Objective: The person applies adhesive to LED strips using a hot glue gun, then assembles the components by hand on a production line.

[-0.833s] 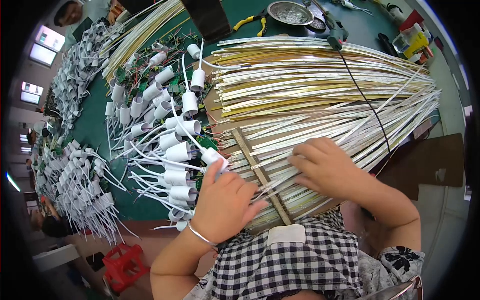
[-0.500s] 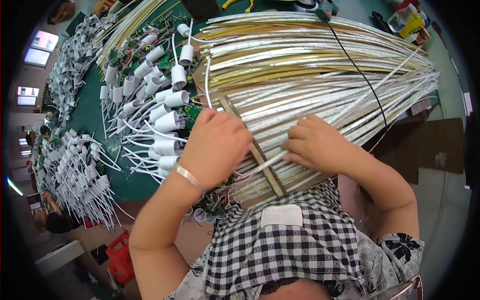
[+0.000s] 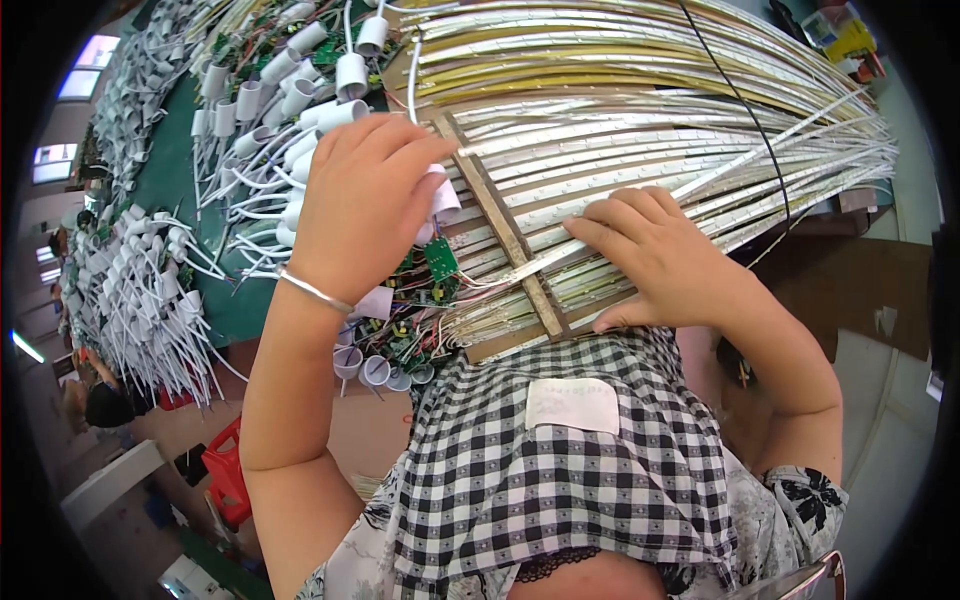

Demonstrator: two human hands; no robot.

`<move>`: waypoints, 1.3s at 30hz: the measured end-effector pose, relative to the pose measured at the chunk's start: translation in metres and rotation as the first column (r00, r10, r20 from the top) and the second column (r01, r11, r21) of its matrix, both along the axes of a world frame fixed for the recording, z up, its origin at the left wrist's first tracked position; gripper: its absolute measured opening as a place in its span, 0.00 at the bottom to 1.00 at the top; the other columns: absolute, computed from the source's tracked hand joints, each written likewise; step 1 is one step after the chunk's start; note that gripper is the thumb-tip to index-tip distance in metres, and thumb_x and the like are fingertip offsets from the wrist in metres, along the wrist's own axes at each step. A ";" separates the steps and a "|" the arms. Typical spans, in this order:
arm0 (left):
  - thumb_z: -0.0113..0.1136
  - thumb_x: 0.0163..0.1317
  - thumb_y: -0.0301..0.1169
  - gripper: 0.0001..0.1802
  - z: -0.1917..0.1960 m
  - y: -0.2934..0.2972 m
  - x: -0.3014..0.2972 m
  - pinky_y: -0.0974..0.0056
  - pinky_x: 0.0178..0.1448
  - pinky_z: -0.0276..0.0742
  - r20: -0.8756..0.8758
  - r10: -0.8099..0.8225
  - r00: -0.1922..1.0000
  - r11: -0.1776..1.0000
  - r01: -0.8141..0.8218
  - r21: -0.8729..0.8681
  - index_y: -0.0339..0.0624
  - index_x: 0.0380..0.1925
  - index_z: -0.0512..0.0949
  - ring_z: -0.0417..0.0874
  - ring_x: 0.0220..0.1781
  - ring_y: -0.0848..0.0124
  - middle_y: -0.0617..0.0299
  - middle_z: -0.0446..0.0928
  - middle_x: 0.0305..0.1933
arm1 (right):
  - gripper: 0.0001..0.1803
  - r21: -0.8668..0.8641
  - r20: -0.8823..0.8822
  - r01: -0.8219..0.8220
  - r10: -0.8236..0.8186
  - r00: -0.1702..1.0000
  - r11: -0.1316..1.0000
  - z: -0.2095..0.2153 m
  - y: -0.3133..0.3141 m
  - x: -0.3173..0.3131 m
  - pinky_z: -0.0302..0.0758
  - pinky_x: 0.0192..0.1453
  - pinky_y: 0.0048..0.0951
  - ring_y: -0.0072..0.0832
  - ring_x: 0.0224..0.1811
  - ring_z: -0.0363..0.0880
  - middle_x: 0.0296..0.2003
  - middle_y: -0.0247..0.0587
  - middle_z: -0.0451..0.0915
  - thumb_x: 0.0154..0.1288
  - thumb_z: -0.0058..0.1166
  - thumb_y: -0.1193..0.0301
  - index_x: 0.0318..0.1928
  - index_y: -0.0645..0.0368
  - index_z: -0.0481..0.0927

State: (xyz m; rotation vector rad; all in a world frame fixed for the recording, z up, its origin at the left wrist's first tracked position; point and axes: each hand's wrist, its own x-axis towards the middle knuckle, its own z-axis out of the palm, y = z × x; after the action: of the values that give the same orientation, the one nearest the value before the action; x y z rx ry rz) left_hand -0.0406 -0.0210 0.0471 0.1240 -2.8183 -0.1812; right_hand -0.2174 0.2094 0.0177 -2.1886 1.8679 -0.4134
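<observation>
My left hand point(image 3: 375, 205), with a bangle at the wrist, is curled round a white plastic cap point(image 3: 446, 206), which partly hides under the fingers. Just below that cap is a small green circuit board point(image 3: 440, 258), its thin wires running to a white LED strip point(image 3: 545, 258). My right hand point(image 3: 650, 255) lies over the strips with thumb and fingers spread, holding nothing. Between the hands a wooden bar point(image 3: 505, 230) crosses the rows of strips point(image 3: 600, 130).
White capped parts with cables point(image 3: 255, 150) crowd the green table left of the strips. Another heap of them point(image 3: 150, 300) lies further left. A black cable point(image 3: 745, 105) crosses the strips. Down on the left stands a red plastic chair point(image 3: 228, 475).
My left hand has shifted up and left, and a white cap and green board now show beside it. My right hand has spread from a pinch near the strip.
</observation>
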 end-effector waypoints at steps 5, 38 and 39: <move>0.61 0.53 0.27 0.13 0.000 -0.017 0.025 0.55 0.57 0.67 0.136 -0.077 0.988 0.994 0.065 0.087 0.43 0.40 0.79 0.75 0.52 0.55 0.59 0.78 0.46 | 0.30 0.020 0.063 0.047 -0.048 0.997 0.999 -0.009 -0.003 0.005 0.63 0.59 0.39 0.39 0.53 0.68 0.48 0.40 0.72 0.56 0.57 0.54 0.56 0.57 0.74; 0.65 0.51 0.36 0.10 -0.011 -0.001 0.025 0.59 0.58 0.66 0.143 -0.121 0.982 0.992 0.114 0.057 0.52 0.34 0.79 0.72 0.56 0.64 0.65 0.75 0.48 | 0.15 0.170 0.981 0.075 -0.177 0.085 0.982 0.117 -0.228 0.003 0.74 0.32 0.26 0.23 0.28 0.76 0.29 0.36 0.76 0.65 0.51 0.61 0.43 0.60 0.74; 0.65 0.51 0.36 0.10 -0.012 -0.002 0.025 0.59 0.58 0.66 0.169 -0.120 0.978 0.992 0.114 0.045 0.51 0.34 0.79 0.73 0.57 0.64 0.66 0.75 0.49 | 0.12 0.206 0.975 -0.043 -0.201 0.091 0.978 0.132 -0.239 0.004 0.74 0.25 0.27 0.23 0.22 0.77 0.22 0.35 0.74 0.68 0.48 0.61 0.36 0.57 0.74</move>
State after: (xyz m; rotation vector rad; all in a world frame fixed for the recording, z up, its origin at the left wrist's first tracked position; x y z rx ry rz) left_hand -0.0160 -0.0227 0.0353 -0.0201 -2.9966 -0.2587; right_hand -0.2134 -0.0297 0.1493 -0.9558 1.0362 -1.2987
